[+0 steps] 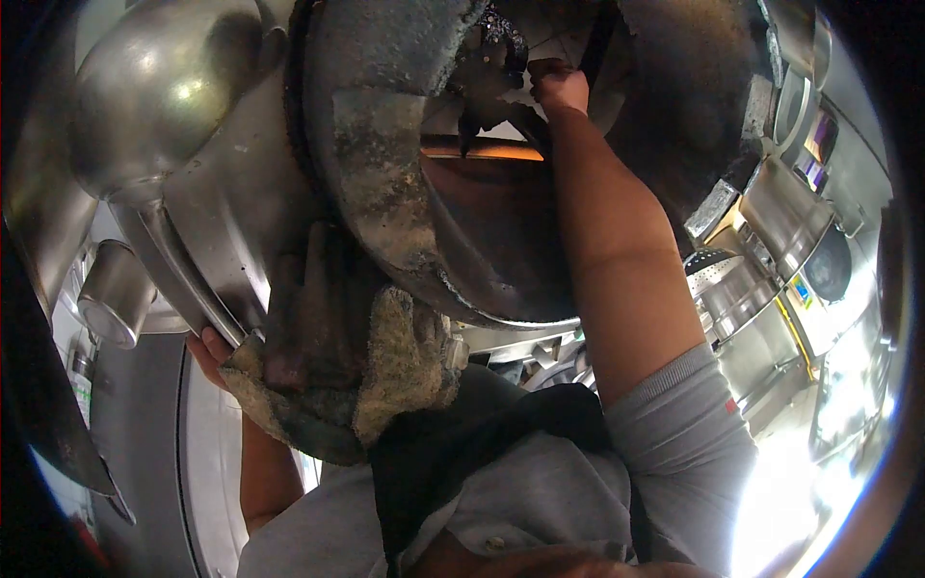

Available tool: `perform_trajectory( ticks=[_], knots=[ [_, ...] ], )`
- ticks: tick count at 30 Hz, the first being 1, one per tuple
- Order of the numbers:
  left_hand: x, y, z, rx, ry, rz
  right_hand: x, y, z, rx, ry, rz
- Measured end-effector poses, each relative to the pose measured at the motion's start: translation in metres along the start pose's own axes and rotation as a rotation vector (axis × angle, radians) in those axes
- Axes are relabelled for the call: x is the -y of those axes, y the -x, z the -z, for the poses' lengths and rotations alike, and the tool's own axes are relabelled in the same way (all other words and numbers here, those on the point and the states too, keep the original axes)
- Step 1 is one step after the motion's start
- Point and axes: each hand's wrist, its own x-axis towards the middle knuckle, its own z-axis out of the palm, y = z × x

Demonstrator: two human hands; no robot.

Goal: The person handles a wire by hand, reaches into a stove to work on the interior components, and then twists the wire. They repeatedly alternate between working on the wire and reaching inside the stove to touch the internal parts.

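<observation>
A large, soot-blackened metal ring (pixel 385 193) with a wide opening fills the upper middle of the head view. My right hand (pixel 561 89) reaches through that opening, fingers closed beside dark bars; what it grips is hidden. An orange glow (pixel 482 148) shows as a strip behind the bars. Low on the left, my left hand (pixel 209 358) curls at the edge of a stained, rough cloth (pixel 405 371), most of its palm hidden. The cloth lies around a dark brown metal piece (pixel 318 332) below the ring. A steel handle (pixel 178 255) ends right by the left fingers.
The handle belongs to a big round steel vessel (pixel 169 87) at upper left. Below it is a steel cup (pixel 118 294). Steel pots (pixel 785 212) and a perforated skimmer (pixel 711 270) stand on the right. My dark apron (pixel 491 424) is close under the ring.
</observation>
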Motion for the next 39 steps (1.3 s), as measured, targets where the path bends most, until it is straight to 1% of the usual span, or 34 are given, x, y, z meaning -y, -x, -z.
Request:
perform_trajectory(
  ticks=[1, 2, 3, 4, 5, 6, 7, 8, 9, 10, 11, 12, 13, 14, 15, 16, 18, 19, 21, 22, 24, 27, 29, 31, 32, 34, 36, 37, 39],
  knots=[
    [0.004, 0.001, -0.004, 0.000, 0.000, -0.001, 0.000, 0.001, 0.000, -0.008, -0.109, -0.044],
    [0.011, 0.002, -0.008, -0.022, -0.371, -0.394, -0.001, 0.002, -0.001, -0.016, -0.218, -0.089],
    [0.015, 0.003, -0.009, -0.043, -0.744, -0.786, -0.003, 0.001, -0.001, -0.015, -0.218, -0.090],
    [0.014, -0.001, -0.005, -0.042, -0.745, -0.785, -0.004, -0.002, -0.002, -0.023, -0.022, 0.036],
    [0.012, -0.009, 0.003, -0.021, -0.966, -1.005, -0.007, -0.005, -0.004, -0.033, 0.173, 0.161],
    [0.011, -0.015, 0.010, 0.002, -1.186, -1.225, -0.008, -0.007, -0.006, -0.033, 0.173, 0.161],
    [0.015, -0.016, 0.014, 0.002, -1.186, -1.225, -0.010, -0.009, -0.009, -0.036, 0.087, 0.122],
    [0.020, -0.015, 0.015, 0.013, -1.158, -1.157, -0.005, -0.008, -0.005, -0.038, 0.002, 0.081],
    [0.024, -0.014, 0.016, 0.023, -1.129, -1.090, -0.001, -0.006, 0.000, -0.038, 0.003, 0.080],
    [0.025, -0.014, 0.016, 0.021, -1.128, -1.090, 0.005, -0.006, 0.004, -0.025, -0.047, -0.025],
    [0.020, -0.011, 0.009, 0.015, -1.023, -1.035, 0.011, -0.004, 0.010, -0.009, -0.097, -0.131],
    [0.013, -0.007, 0.000, 0.010, -0.918, -0.977, 0.008, -0.005, 0.004, -0.007, -0.097, -0.131],
    [0.007, -0.004, -0.011, 0.004, -0.811, -0.920, 0.003, -0.008, -0.003, -0.022, -0.164, -0.135],
    [0.002, -0.001, -0.018, -0.001, -0.706, -0.862, 0.006, -0.008, -0.001, -0.037, -0.231, -0.140],
    [0.000, 0.000, -0.021, -0.006, -0.602, -0.803, 0.008, -0.007, 0.002, -0.036, -0.231, -0.140],
    [0.001, -0.001, -0.018, -0.006, -0.602, -0.803, 0.011, -0.006, 0.005, -0.024, -0.188, -0.131],
    [0.004, -0.005, -0.011, -0.081, -0.094, -0.225, 0.021, -0.004, 0.018, -0.013, -0.144, -0.121],
    [0.003, -0.007, -0.011, -0.081, -0.094, -0.224, 0.024, -0.003, 0.023, 0.001, -0.111, -0.098],
    [-0.003, -0.012, -0.015, -0.094, -0.999, -1.257, 0.023, -0.005, 0.022, 0.014, -0.077, -0.075],
    [-0.006, -0.011, -0.018, -0.094, -1.000, -1.257, 0.020, -0.009, 0.018, 0.026, -0.037, -0.067],
    [-0.011, -0.005, -0.028, -0.271, -1.433, -1.532, 0.018, -0.011, 0.017, 0.038, 0.005, -0.059],
    [-0.029, 0.002, -0.037, -0.229, -1.453, -1.510, 0.018, -0.011, 0.016, 0.020, -0.026, -0.077],
    [-0.040, 0.005, -0.042, -0.188, -1.471, -1.486, 0.019, -0.011, 0.016, 0.058, 0.015, -0.078],
    [-0.037, 0.005, -0.039, -0.167, -1.478, -1.474, 0.019, -0.008, 0.016, 0.051, -0.028, -0.060],
    [-0.026, 0.003, -0.028, -0.134, -1.161, -1.171, 0.019, -0.006, 0.017, 0.044, -0.071, -0.042],
    [0.002, -0.002, 0.000, -0.067, -0.531, -0.563, 0.022, -0.006, 0.017, 0.052, -0.049, -0.048],
    [0.008, -0.004, 0.007, 0.002, 0.096, 0.048, 0.025, -0.006, 0.019, 0.061, -0.027, -0.055],
    [0.012, -0.004, 0.006, 0.001, 0.096, 0.046, 0.026, -0.006, 0.020, 0.051, -0.027, -0.056],
    [-0.002, -0.001, -0.021, -0.151, -0.070, -0.226, 0.025, -0.007, 0.019, 0.044, -0.026, -0.057]
  ],
)
